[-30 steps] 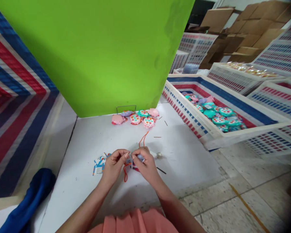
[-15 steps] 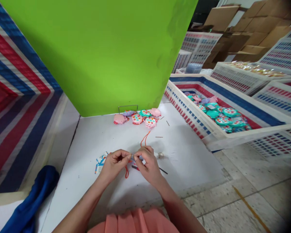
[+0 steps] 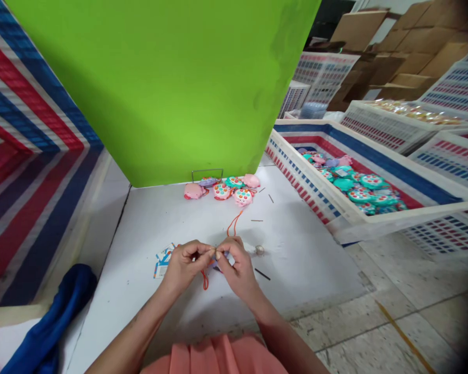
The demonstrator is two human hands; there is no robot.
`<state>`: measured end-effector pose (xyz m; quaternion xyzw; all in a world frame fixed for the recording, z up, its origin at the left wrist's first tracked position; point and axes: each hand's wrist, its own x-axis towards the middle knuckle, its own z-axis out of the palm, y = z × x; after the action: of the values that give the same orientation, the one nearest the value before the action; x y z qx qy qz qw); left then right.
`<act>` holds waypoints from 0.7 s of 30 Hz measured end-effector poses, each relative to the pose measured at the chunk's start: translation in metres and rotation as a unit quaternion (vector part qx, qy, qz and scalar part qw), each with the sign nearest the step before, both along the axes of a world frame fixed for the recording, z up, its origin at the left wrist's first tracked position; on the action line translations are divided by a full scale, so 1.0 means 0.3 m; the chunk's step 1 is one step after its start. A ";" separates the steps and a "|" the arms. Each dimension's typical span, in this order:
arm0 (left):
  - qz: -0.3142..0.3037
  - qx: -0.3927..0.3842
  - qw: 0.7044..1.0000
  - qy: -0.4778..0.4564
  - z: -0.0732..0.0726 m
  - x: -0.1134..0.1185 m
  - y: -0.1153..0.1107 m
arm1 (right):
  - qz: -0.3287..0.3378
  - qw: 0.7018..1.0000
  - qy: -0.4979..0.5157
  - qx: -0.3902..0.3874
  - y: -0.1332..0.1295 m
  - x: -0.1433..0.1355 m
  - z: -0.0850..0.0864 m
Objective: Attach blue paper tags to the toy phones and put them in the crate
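My left hand (image 3: 187, 262) and my right hand (image 3: 236, 262) meet fingertip to fingertip low over the white table. Both are pinched on something too small to make out. Beneath them, mostly hidden by the fingers, lies a purplish item. One orange cord loop (image 3: 205, 280) hangs out below it, and another orange loop (image 3: 234, 223) extends beyond my right hand. Printed cards (image 3: 163, 264) lie left of my left hand. A dark thin stick (image 3: 262, 274) and a small coil of wire or thread (image 3: 259, 250) rest right of my right hand.
Several pink, purple and teal toys (image 3: 222, 191) lie against the green panel (image 3: 171, 93). A white crate (image 3: 354, 218) with more toys stands at right. Blue cloth (image 3: 58, 311) hangs at left, beside a striped bin (image 3: 42, 223).
My left fingertips have shifted slightly right, closing the small gap to my right fingertips. The view has shifted slightly.
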<state>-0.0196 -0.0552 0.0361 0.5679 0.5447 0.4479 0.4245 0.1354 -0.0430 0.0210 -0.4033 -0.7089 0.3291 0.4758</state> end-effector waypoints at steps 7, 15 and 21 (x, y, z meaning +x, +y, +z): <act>0.005 0.036 0.999 0.024 -0.034 -0.009 0.010 | 0.008 0.996 0.036 -0.079 0.047 0.056 -0.002; -0.031 0.017 0.996 0.082 -0.094 -0.016 0.000 | -0.218 0.969 -0.102 0.051 0.381 0.462 0.081; -0.045 0.012 0.995 0.088 -0.114 0.009 -0.004 | -0.545 0.772 -0.151 0.291 0.525 0.721 0.261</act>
<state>-0.0168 -0.0565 0.0020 0.6344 0.5483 0.3828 0.3878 0.3519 0.1144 0.0992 -0.6084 -0.4953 -0.2727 0.5569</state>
